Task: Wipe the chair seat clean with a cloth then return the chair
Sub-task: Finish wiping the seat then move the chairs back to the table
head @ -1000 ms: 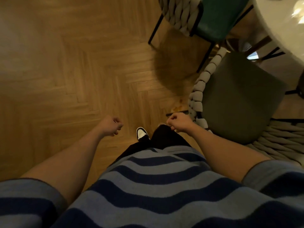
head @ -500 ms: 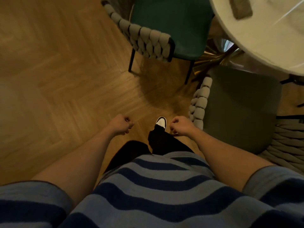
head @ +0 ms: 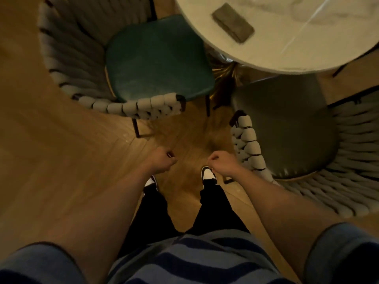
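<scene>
Since half a second ago the view is tilting up: far more of the table is showing, and the teal chair is now showing whole instead of cut off at the top edge. Both feet are now showing side by side (earlier just one shoe). The arms are keeping the same pose.

The floor is lying as herringbone wood under dim warm light. The table is round and pale, sitting at top right. The cloth is lying folded on the table, near its left rim, untouched. The teal chair is standing left of the table, seat partly tucked under the rim. The grey chair is standing below the table, woven back curving round toward the person.

The left hand is hanging clenched, grasping nothing, below the teal chair. The right hand is hanging loosely curled and empty, just beside the grey chair's armrest, not touching it. Both hands are staying well apart from the cloth on the table.
</scene>
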